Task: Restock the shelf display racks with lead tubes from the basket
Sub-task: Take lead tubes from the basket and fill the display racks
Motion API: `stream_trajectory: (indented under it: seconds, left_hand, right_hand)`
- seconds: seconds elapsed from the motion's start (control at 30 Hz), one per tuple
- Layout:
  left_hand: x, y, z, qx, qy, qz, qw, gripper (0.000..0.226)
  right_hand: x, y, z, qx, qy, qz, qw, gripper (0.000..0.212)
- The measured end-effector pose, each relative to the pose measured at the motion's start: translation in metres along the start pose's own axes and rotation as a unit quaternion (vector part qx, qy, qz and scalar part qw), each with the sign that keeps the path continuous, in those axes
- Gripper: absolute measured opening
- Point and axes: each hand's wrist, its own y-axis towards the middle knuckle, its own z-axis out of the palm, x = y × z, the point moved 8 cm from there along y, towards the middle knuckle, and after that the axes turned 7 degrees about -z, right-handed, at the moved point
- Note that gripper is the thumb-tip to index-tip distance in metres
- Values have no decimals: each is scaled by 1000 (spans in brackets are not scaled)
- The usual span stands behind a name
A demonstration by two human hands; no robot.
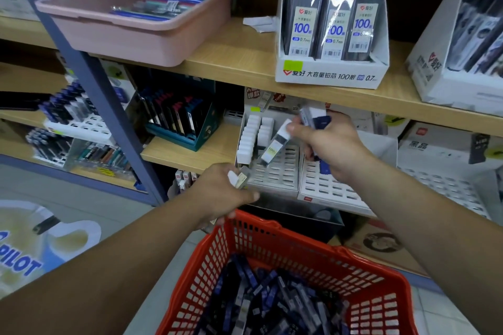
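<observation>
Left hand: grip closed on one small tube, at the rack's 7 o'clock corner.
Right hand: grip closed round a bunch of tubes, fingertips pinching a white-capped tube tilted over the display rack.
Rack: standing tubes fill its 10 o'clock columns.
Basket: red, at 6 o'clock below both hands, holding loose lead tubes.

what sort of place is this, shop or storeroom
Most likely a stationery shop: a display box of pencil-lead packs on the shelf, racks of pens, and a red basket of lead tubes.
</observation>
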Motion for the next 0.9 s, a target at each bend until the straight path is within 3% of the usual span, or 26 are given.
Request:
stream_trajectory:
  seconds: [0.1, 0.2, 0.43, 0.57, 0.73, 0.9]
  left_hand:
    - [6, 7, 3, -20, 19, 0, 1000, 24]
    - [5, 14, 12, 3, 19, 9, 1000, 36]
    - [13, 22, 17, 16, 30, 3, 999, 43]
    - [13, 23, 17, 18, 24, 3, 1000, 38]
    - [10, 20, 18, 15, -20, -5, 1000, 28]
    - [11, 15, 18, 41, -68, -39, 996, 18]
  right_hand:
    - [0, 3, 10, 3, -59, -63, 996, 15]
    - [-4, 5, 31, 30, -95, -112, 989, 15]
    - [-17, 15, 44, 61, -170, -134, 974, 12]
    - [-11, 17, 44, 75, -281, -178, 940, 21]
    - [-15, 16, 41, 22, -188, -180, 965, 15]
    - [-15, 16, 48, 38, -225, -204, 952, 16]
